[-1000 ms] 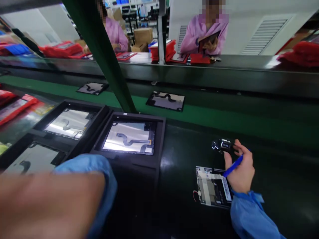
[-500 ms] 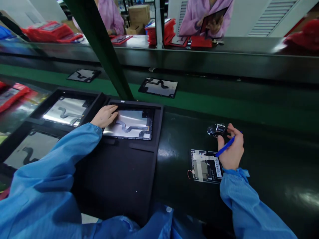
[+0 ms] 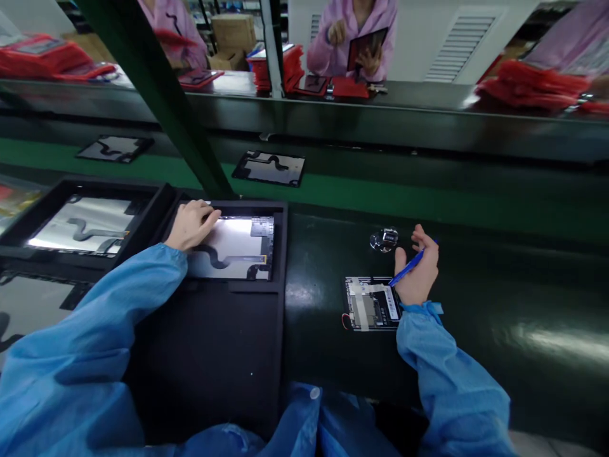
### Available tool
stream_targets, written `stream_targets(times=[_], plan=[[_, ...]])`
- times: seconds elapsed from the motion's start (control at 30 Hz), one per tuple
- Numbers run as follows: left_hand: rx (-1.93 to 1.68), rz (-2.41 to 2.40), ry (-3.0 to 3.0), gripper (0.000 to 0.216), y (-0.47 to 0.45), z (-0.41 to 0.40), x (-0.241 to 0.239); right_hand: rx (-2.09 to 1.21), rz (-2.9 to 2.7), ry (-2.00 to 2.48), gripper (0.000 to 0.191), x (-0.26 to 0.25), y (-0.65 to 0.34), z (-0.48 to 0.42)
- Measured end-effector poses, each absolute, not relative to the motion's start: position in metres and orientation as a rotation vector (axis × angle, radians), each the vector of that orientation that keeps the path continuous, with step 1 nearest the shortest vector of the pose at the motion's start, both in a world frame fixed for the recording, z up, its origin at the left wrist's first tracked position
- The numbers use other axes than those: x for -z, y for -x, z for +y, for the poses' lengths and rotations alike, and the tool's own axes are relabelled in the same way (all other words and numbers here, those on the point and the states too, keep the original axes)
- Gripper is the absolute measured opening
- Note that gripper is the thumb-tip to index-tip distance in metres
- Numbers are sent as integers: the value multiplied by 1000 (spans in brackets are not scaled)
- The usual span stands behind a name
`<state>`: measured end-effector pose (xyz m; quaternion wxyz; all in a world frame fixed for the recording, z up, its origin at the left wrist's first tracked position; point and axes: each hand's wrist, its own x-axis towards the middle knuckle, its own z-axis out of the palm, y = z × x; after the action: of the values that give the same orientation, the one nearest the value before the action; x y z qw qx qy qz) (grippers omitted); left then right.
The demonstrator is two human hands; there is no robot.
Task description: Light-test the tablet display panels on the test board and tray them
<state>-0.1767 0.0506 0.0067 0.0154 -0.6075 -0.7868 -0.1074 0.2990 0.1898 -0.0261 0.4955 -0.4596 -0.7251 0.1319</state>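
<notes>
Apparently, left hand (image 3: 191, 226) rests at left end of display panel (image 3: 235, 235) in black tray (image 3: 282, 254); fingertips hidden, grip unclear. Right hand (image 3: 417, 271) holds blue pen-shaped tool (image 3: 409, 266), tip over taped circuit assembly (image 3: 370, 310) on bench (image 3: 323, 362). One-ended lift could flex panel or strain ribbon cable (image 3: 242, 259); stray tip might scratch assembly. Clear-wrapped part (image 3: 384, 239) beyond: glare masks identity. Nearer left panel (image 3: 38, 303) cut off by frame.

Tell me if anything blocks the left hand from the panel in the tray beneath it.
Nothing visible blocks the left hand: it overlaps the left end of the silver panel, which lies in the black tray. Fingertip contact is unclear.
</notes>
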Motion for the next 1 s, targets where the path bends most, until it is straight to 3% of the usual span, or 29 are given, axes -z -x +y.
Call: stream_targets(times=[0.23, 0.43, 0.57, 0.67, 1.0], plan=[[320, -2352, 1842, 56, 154, 52, -85, -540, -2279, 911, 41, 24, -285, 111], [560, -1773, 2207, 91, 62, 130, -144, -506, -2460, 985, 53, 39, -289, 99], [430, -910, 3025, 61, -26, 190, -100, -460, -2323, 1174, 59, 39, -308, 114], [428, -519, 3227, 51, -73, 212, -49, -419, -2160, 1375, 59, 38, -317, 120], [355, -266, 3298, 46, -110, 238, 24, -441, -2043, 1427, 43, 38, -317, 122]])
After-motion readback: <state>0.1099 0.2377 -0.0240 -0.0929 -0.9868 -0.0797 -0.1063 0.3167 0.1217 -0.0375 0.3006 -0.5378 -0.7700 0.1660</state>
